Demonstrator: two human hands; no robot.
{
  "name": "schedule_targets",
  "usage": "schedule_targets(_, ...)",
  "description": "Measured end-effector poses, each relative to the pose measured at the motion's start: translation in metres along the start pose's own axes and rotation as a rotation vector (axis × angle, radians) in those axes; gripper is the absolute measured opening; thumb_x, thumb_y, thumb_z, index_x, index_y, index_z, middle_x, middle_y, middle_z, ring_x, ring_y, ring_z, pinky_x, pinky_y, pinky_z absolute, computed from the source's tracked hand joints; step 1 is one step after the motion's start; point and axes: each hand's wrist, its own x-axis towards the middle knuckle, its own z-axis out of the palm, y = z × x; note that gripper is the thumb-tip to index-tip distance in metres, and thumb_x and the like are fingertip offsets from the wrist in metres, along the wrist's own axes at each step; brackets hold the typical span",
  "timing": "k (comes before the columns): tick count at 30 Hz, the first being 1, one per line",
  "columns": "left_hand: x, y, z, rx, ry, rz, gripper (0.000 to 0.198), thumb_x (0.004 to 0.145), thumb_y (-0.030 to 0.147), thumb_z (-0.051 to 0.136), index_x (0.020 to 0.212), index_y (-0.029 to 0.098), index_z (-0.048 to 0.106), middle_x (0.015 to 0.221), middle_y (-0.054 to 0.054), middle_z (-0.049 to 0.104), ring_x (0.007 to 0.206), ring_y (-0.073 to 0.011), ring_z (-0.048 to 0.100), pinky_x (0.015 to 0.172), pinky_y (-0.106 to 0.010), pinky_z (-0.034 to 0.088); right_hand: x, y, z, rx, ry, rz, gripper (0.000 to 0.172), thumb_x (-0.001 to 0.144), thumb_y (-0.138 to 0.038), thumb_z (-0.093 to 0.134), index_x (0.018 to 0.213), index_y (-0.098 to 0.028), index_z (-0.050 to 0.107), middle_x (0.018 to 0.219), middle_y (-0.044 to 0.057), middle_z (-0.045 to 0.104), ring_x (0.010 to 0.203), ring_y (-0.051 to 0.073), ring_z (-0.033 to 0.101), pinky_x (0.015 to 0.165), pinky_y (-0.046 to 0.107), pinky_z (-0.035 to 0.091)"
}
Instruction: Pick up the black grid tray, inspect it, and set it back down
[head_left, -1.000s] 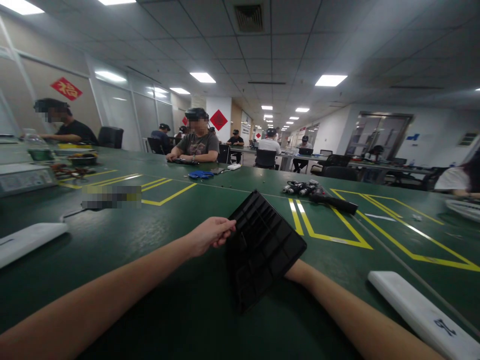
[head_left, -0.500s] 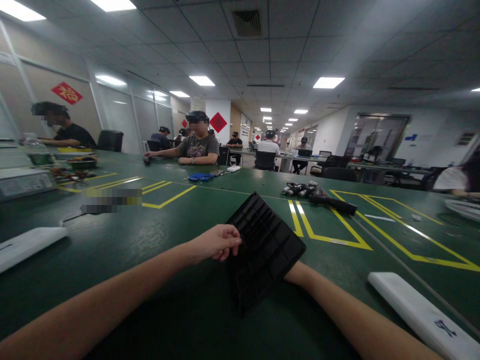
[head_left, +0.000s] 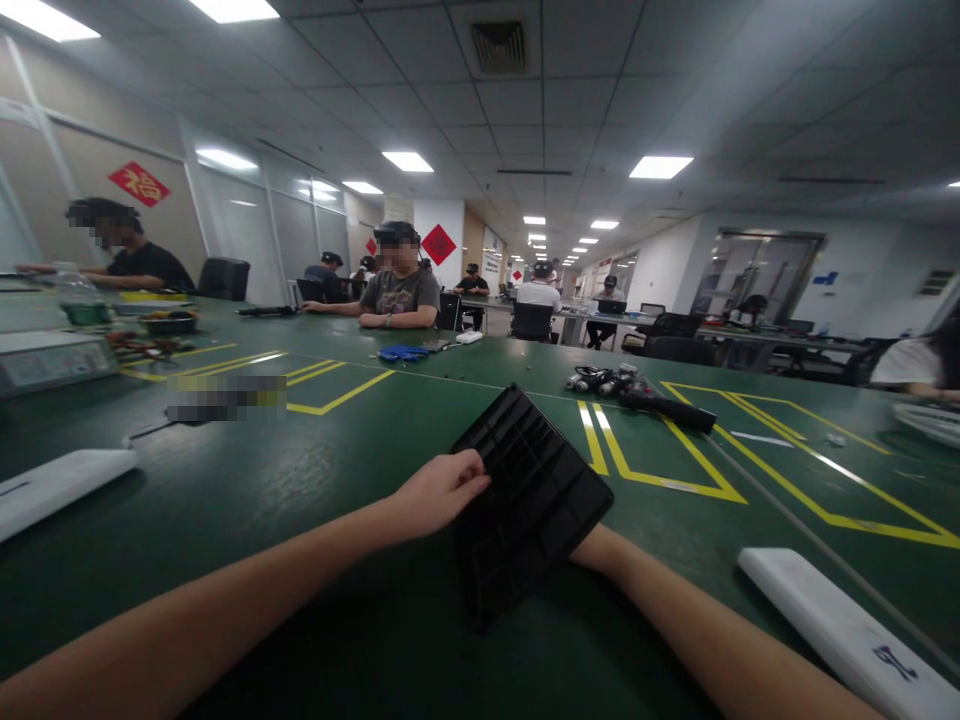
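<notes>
2 arms reach to the black ribbed panel (head_left: 536,500), which is tilted up over the green table (head_left: 300,480) at the lower centre of the frame. The left hand (head_left: 442,492) pinches its left edge, while the right hand is hidden behind it past the right forearm (head_left: 675,612), so that grip cannot be told. It looks like thin moulded plastic, light and stiff but somewhat slick, best held by opposite edges rather than the ribs.

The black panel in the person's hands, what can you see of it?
The black panel looks like moulded plastic, roughly rectangular, its facing side crossed by ribs forming shallow compartments. It is held tilted above the green table, one corner pointing away. The left hand grips its left edge; the right arm disappears behind it.
</notes>
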Motion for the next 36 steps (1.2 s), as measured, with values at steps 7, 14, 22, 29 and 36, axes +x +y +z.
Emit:
schedule_targets(7,-0.002,0.002,-0.009,0.001,-0.024,0.109,0.015,0.077,0.029,0.047,0.084,0.017,0.053,0.073,-0.001,0.052,0.063,-0.0123,0.049,0.058,-0.024,0.038,0.000,-0.005,-0.002,0.034,-0.043,0.068,0.048,0.082,-0.031,0.046,0.128,-0.017,0.041,0.133,0.012,0.042,0.122,0.024,0.038,0.105,0.043,0.025)
schedule_targets(14,0.002,0.003,-0.007,-0.401,-0.044,-0.134,0.011,0.071,0.027,0.051,0.074,0.017,0.045,0.064,0.001,0.051,0.055,-0.0116,0.050,0.048,-0.023,0.036,0.002,-0.012,-0.007,-0.005,-0.078,0.054,0.047,0.084,-0.029,0.043,0.130,-0.022,0.037,0.136,0.007,0.038,0.125,0.020,0.035,0.106,0.040,0.023)
schedule_targets(22,0.007,-0.005,0.000,-0.600,-0.043,-0.315,0.026,0.065,0.029,0.059,0.084,0.016,0.050,0.062,0.005,0.042,0.053,-0.0070,0.040,0.045,-0.019,0.026,0.001,-0.001,-0.002,-0.011,-0.102,0.041,0.049,0.085,-0.031,0.040,0.132,-0.020,0.033,0.139,0.009,0.034,0.126,0.021,0.032,0.107,0.043,0.018)
schedule_targets(29,0.005,-0.009,0.006,-0.034,0.061,-0.020,0.045,0.059,0.044,0.065,0.091,0.015,0.056,0.075,0.000,0.048,0.068,-0.0140,0.046,0.059,-0.025,0.035,0.000,0.002,0.002,0.070,-0.018,0.046,0.051,0.082,-0.039,0.043,0.131,-0.026,0.036,0.136,0.006,0.039,0.123,0.022,0.038,0.105,0.042,0.024)
schedule_targets(36,0.009,-0.007,-0.004,0.212,0.249,0.074,0.029,0.061,0.039,0.060,0.080,0.018,0.056,0.076,-0.002,0.052,0.069,-0.0153,0.048,0.059,-0.024,0.036,0.010,0.005,-0.004,0.065,0.010,0.017,0.045,0.081,-0.027,0.045,0.125,-0.025,0.043,0.129,0.006,0.046,0.119,0.023,0.041,0.101,0.043,0.030)
